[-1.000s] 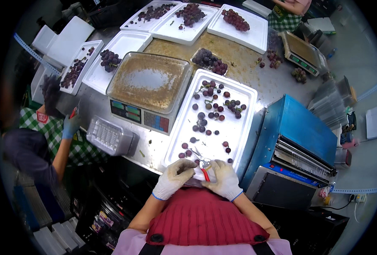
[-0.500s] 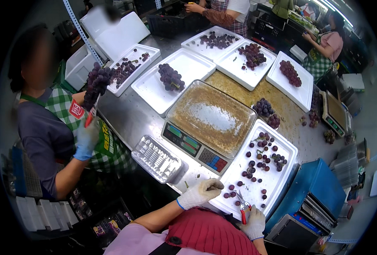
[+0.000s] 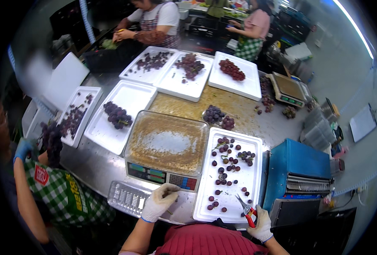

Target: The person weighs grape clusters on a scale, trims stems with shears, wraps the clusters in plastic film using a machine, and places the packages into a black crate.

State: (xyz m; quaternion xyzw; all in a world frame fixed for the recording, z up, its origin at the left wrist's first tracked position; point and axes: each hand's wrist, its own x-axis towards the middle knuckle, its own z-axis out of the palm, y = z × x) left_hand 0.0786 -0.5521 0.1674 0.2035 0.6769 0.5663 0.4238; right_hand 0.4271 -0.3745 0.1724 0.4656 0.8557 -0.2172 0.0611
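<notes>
My right hand (image 3: 260, 227), in a white glove, is closed on red-handled pruning shears (image 3: 248, 211) at the front right. Their blades spread apart over the near right corner of a white tray (image 3: 201, 197). Loose dark grapes (image 3: 224, 175) and small clusters lie scattered in that tray. My left hand (image 3: 158, 204), gloved too, hovers beside the near edge of the scale (image 3: 166, 142), its fingers curled toward the thumb. Whether anything small sits in that pinch cannot be made out. A clear plastic punnet (image 3: 127, 199) stands just left of this hand.
Beyond the scale, white trays (image 3: 112, 91) hold grape bunches, and a dark bunch (image 3: 214, 114) lies near its far right corner. A blue file holder (image 3: 299, 163) stands right of my tray. At left, a co-worker's blue-gloved hand (image 3: 23, 148) is near a hanging bunch (image 3: 51, 140).
The view has turned right, so the table appears shifted left. My left hand has moved left, away from the grape tray toward the punnet. My right hand still holds the shears.
</notes>
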